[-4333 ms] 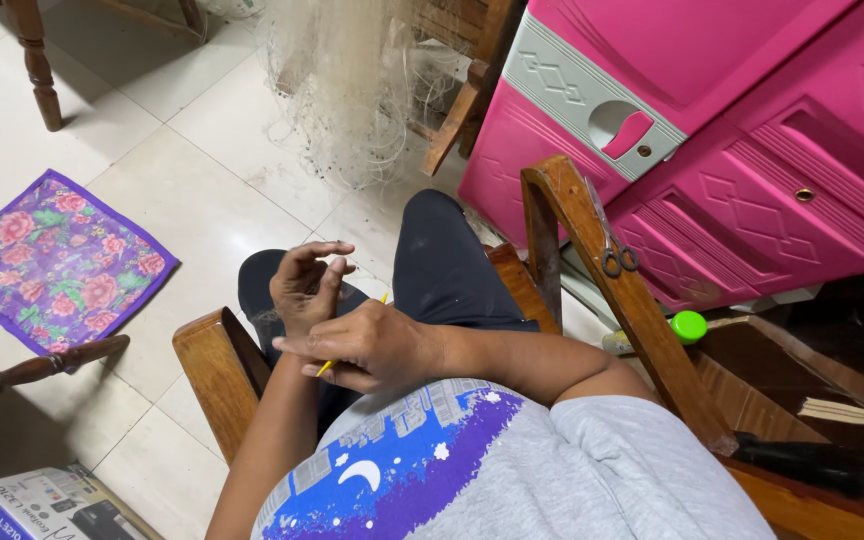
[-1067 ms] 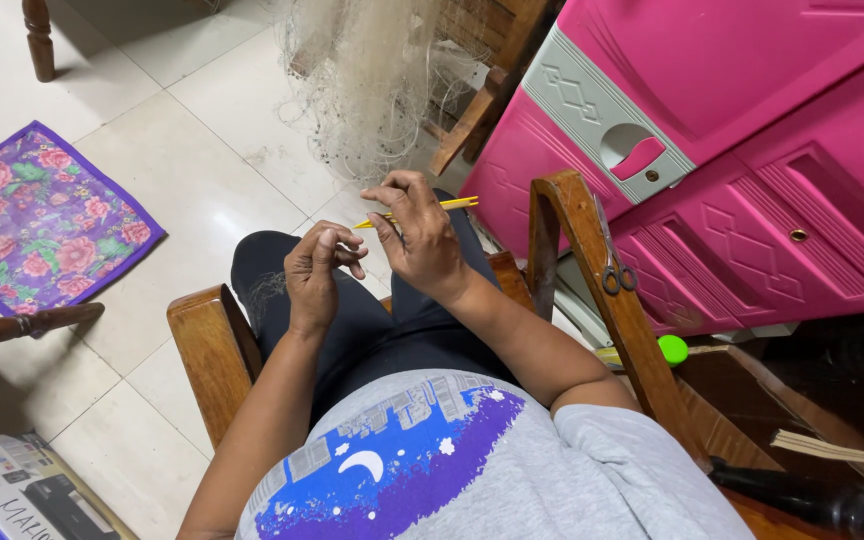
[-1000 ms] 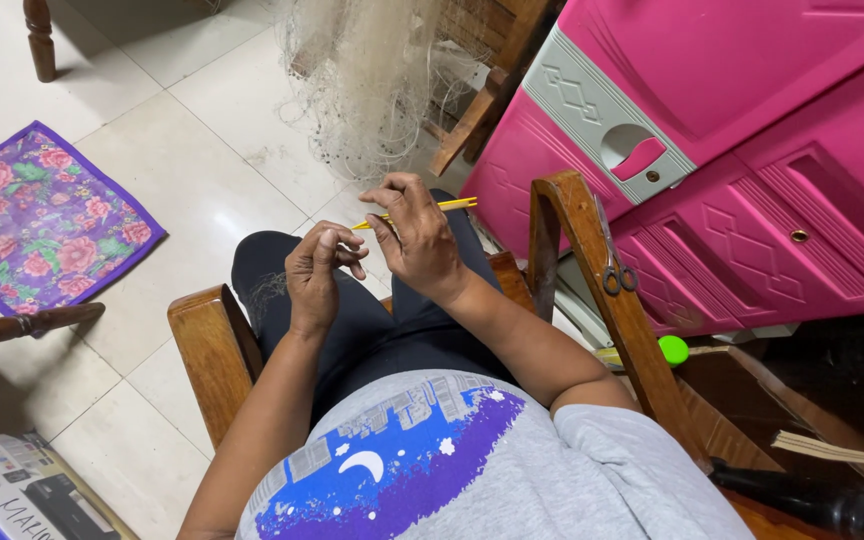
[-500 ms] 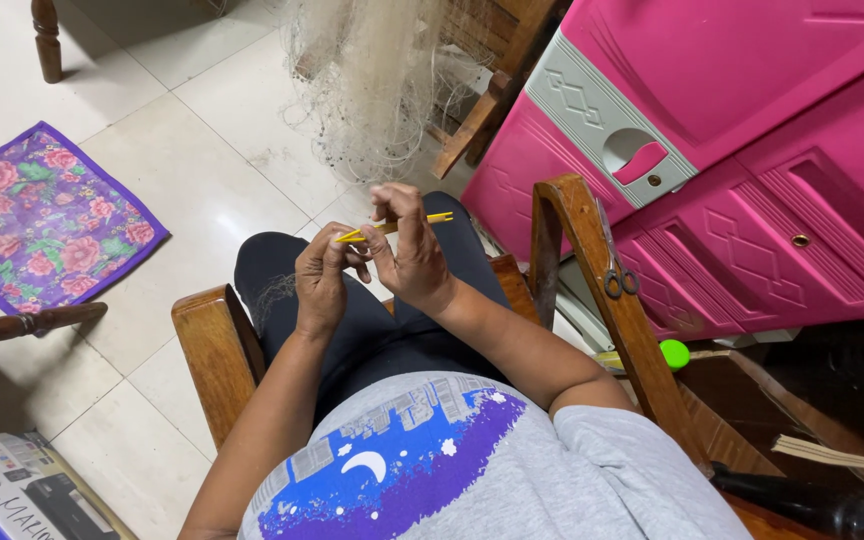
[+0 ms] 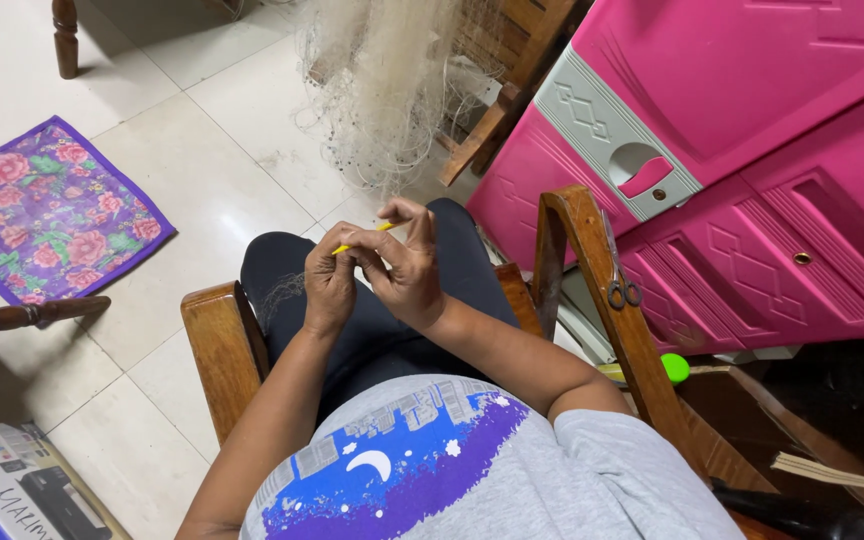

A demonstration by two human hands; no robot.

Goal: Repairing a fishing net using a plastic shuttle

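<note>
Head view: at the centre of the frame, the right hand (image 5: 410,268) and left hand (image 5: 330,285) are pressed close together, both pinching a thin yellow stick (image 5: 362,239) above the lap. A pale net (image 5: 384,85) hangs at upper centre. Scissors (image 5: 619,272) hang on the wooden chair arm (image 5: 607,330) at right.

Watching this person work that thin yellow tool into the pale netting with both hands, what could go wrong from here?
The fine pale netting hangs in loose tangled folds ahead of the knees, so its strands might snag the thin yellow needle pinched between the right hand and left hand. The metal scissors hang on the slanted wooden chair arm beside the right elbow; a bump could perhaps knock them down.
</note>
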